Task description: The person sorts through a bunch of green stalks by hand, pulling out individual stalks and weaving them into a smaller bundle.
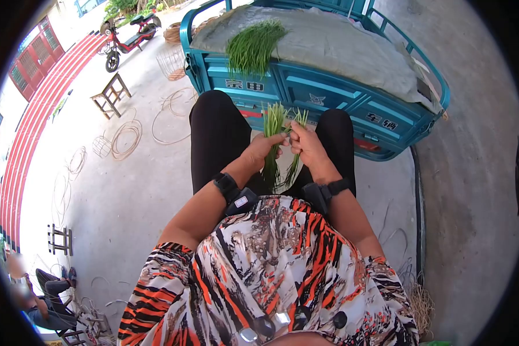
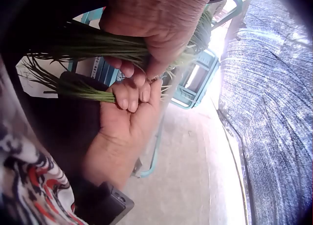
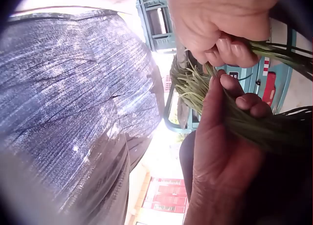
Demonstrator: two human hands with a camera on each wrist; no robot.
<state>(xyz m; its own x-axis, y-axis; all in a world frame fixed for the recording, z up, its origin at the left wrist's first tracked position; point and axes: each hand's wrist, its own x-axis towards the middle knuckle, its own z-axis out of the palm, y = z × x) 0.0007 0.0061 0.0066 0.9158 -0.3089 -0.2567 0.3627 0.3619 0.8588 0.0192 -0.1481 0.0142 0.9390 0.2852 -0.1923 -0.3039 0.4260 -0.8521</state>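
Observation:
The left hand [image 1: 263,151] grips a thick bundle of long green stalks [image 1: 275,120], pale ends up and dark leaf tips hanging down between the knees. Close beside it the right hand [image 1: 309,147] has its fingers curled round a thinner bunch [image 1: 293,167]. In the left wrist view the fingertips of the left hand [image 2: 151,29] and right hand [image 2: 128,112] meet near the pale ends. The right wrist view has the left thumb lying along the bundle [image 3: 193,88], with the right hand [image 3: 225,32] above it.
A pile of green stalks [image 1: 256,46] lies on the covered bed of a blue cargo vehicle [image 1: 323,86] ahead. Wooden stool [image 1: 111,95], wire coils [image 1: 126,139] and a red scooter [image 1: 131,41] are at the left. Another person [image 1: 49,300] sits at the lower left.

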